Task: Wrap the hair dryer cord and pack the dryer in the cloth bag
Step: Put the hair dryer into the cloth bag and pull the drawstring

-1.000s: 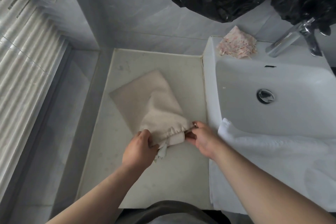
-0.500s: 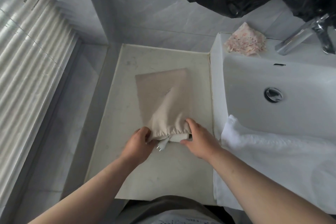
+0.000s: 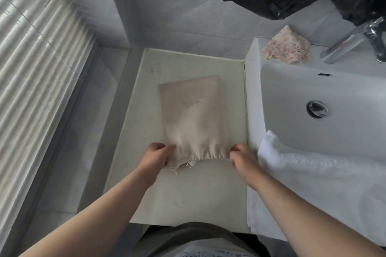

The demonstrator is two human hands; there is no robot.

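Cloth puckered at the bag [image 3: 194, 119] mouth leaves a gap where metal prongs [image 3: 189, 165] poke out beside the left hand [image 3: 155, 156]. I judge that drawing the mouth tight could snag them, or let the cord slip out. The dryer itself is hidden, presumably inside. The left hand and right hand [image 3: 242, 157] are apart, each pinching a near corner of the mouth. The bag lies beyond them on the worktop [image 3: 188, 198], toward the far wall.
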